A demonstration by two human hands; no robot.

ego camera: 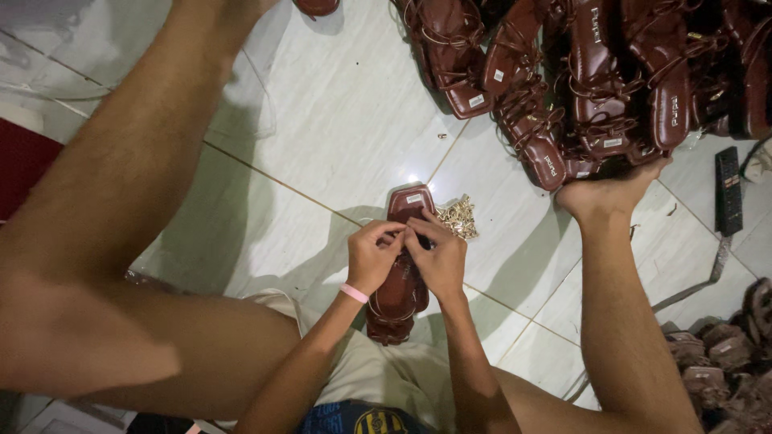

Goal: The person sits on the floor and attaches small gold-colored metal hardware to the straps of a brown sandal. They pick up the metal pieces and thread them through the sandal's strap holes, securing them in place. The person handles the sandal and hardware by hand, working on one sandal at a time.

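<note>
**Two hands pinch at the straps of a brown sandal on the tiled floor**

The person sits on the floor with both bare legs spread, and a dark brown strappy sandal (400, 283) lies lengthwise between them, its heel end pointing away and its toe end close to the body. Both hands meet over the middle of the sandal. The left hand (373, 255), with a pink wristband (353, 292) on its wrist, has its grip pressed together, fingertips pinching something small at the strap; what exactly it pinches is too small to tell. The right hand (439, 257) touches the left at the fingertips, its grip likewise closed in a pinch on the same spot of the strap.

Just beside the sandal's heel end, on its right, a small heap of gold-coloured metal fittings (458, 217) rests on the white tiled floor (338, 128). Farther off, beyond the person's right foot (609, 191), a pile of matching brown sandals (595, 72) lies jumbled together. A dark flat remote-like bar (728, 190) lies on the tiles at the right edge, and another heap of brownish sandals (728, 354) sits in the lower right corner
</note>
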